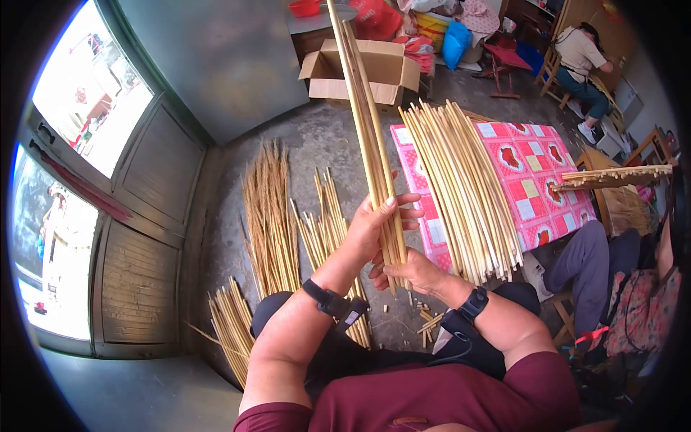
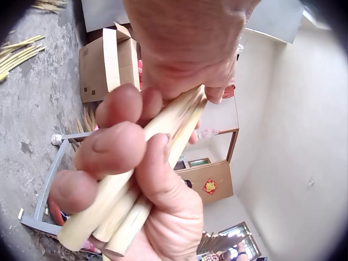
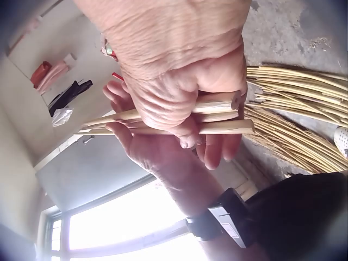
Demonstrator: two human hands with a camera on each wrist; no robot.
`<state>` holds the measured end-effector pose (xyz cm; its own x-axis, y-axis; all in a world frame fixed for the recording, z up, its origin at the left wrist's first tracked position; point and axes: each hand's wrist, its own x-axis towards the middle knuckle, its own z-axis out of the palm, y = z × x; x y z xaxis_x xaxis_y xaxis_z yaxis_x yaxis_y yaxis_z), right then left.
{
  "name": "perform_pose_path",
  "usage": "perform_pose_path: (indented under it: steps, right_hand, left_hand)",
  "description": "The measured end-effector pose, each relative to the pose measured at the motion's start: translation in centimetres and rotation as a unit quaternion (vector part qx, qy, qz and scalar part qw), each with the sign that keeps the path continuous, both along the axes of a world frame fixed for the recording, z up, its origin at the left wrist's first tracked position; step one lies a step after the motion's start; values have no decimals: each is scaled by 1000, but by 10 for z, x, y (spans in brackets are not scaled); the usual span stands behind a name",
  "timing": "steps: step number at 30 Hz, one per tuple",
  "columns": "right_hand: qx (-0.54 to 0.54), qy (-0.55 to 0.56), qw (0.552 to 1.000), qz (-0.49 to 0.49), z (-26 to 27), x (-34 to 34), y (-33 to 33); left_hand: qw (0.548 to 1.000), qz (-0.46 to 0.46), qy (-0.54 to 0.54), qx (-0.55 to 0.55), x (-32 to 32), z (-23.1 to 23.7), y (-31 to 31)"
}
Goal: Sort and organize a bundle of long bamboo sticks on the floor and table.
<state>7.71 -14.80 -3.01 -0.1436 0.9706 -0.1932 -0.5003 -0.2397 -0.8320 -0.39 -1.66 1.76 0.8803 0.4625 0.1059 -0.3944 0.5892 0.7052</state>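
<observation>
A few long peeled stalks, pale with brown streaks, slant up and away from my hands. My left hand holds them higher up, thumb laid across the front and fingers behind. Lower down, my right hand grips the same stalks near their cut ends, its thumb pressing along them. The left wrist view shows the cut ends poking out of the right hand at slightly uneven lengths. From the right wrist, the left hand appears just beyond the right one.
Many stalks lie side by side on a pink patterned cloth to the right. Bundles with brown tops lie on the floor at left, near short offcuts. A cardboard box stands ahead. Other people sit at right.
</observation>
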Motion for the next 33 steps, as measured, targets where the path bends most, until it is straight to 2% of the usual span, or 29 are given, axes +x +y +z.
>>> perform_pose_path:
  steps: [5, 10, 18, 24, 27, 31, 33]
  right_hand:
    - [-8, 35, 999, 3, -5, -2, -2]
    - [0, 47, 999, 4, -7, -1, -2]
    - [13, 26, 999, -13, -9, -2, -1]
    - [5, 6, 1000, -27, -9, -6, -4]
    - [-25, -18, 1000, 1, -13, -7, -5]
    - [-60, -58, 995, 55, -16, -11, -8]
    - [-72, -73, 992, 68, -13, -9, -9]
  left_hand:
    - [1000, 2, 0, -26, -1, -3, 7]
    - [997, -32, -55, -42, 0, -4, 5]
    - [996, -24, -56, -65, 2, -3, 0]
    - [998, 47, 21, 28, -1, 7, 3]
    - [991, 113, 13, 67, -6, 18, 20]
    - [986, 168, -2, 5, -24, 27, 46]
    - [989, 147, -23, -15, -29, 24, 49]
